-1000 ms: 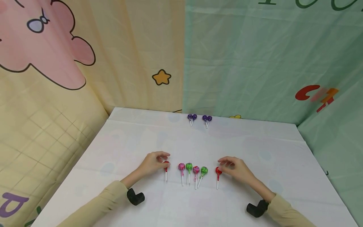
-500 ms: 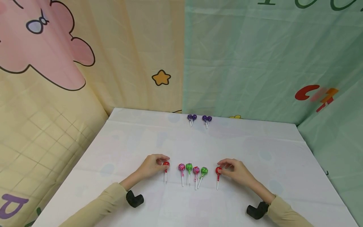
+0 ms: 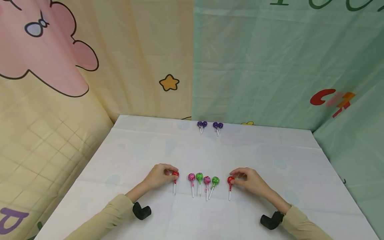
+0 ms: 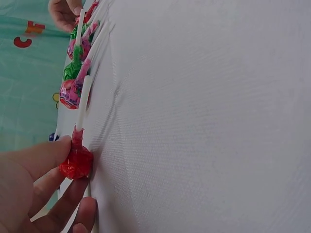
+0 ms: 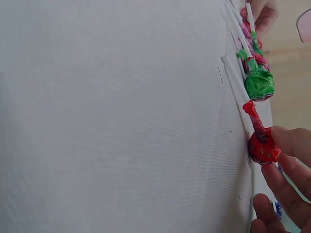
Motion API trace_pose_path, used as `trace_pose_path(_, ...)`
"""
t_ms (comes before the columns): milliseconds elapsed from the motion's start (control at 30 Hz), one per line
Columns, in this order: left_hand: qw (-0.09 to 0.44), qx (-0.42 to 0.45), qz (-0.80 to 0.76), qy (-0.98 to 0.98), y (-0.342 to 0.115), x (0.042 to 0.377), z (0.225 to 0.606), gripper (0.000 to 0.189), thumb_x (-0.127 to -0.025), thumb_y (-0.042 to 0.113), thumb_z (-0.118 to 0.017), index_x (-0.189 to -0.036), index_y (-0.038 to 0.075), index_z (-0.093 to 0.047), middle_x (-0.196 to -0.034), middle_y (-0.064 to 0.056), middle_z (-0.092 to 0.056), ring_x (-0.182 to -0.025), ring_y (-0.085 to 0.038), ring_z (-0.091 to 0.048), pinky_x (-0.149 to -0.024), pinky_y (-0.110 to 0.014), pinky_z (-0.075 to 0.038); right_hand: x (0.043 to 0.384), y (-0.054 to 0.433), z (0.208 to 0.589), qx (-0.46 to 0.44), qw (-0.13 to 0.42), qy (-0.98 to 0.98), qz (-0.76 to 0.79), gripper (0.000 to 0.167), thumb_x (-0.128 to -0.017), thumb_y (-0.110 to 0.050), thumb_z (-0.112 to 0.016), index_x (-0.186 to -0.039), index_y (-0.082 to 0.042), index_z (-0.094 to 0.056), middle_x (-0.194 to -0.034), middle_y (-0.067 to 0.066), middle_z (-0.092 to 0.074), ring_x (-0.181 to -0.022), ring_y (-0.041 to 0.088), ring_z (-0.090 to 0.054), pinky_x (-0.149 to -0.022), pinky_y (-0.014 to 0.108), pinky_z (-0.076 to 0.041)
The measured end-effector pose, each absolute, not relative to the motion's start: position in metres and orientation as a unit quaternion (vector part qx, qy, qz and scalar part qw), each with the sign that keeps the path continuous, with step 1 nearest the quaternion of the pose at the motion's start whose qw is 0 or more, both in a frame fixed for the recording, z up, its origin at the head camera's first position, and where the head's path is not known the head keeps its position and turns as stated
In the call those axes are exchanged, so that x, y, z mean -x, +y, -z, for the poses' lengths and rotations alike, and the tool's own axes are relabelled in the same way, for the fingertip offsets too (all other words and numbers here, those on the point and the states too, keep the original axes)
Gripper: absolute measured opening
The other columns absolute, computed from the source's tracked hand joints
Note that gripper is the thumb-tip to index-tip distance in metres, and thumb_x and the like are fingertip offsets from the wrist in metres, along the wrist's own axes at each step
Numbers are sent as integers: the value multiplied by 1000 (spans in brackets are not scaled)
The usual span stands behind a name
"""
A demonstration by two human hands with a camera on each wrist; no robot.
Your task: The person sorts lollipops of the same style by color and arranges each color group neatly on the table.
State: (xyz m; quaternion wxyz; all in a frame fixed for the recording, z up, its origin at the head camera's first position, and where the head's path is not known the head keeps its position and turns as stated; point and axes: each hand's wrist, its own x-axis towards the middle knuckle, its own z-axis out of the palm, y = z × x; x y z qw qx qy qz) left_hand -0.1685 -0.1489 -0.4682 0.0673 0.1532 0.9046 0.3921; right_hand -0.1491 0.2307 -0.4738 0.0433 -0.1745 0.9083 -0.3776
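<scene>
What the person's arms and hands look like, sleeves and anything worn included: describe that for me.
The left sleeve and right sleeve are plain beige, ending short of the wrists. Beside the cuffs sit a left black fitting and a right black fitting, both stubby and bent. The left hand and right hand are ungloved. No cables show.

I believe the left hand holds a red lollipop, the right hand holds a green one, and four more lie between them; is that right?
Not quite: the lollipop in the right hand is red, as the right wrist view shows. The left hand does hold a red lollipop, and four more lollipops lie between them.
</scene>
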Motion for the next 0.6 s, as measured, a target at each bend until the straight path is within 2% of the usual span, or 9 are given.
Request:
trace_pose_path(367, 64, -138, -340, 928, -142, 172, 464, 25, -71, 25, -85, -93, 19, -77, -68, 8, -58, -61, -9, -45, -53, -21, -31, 151, 230, 472, 154, 65, 909, 381, 21, -80, -28, -77, -97, -15, -74, -90, -2, -68, -78, 6, -52, -69, 21, -46)
trace_pose_path(600, 63, -117, -335, 933, -137, 169, 461, 24, -69, 23, -85, -91, 20, -76, -73, 10, -64, -64, -8, -48, -55, -22, -35, 152, 229, 473, 148, 75, 908, 385, 23, -80, -30, -77, -98, -15, -74, -93, -2, -69, -79, 6, -51, -69, 21, -45)
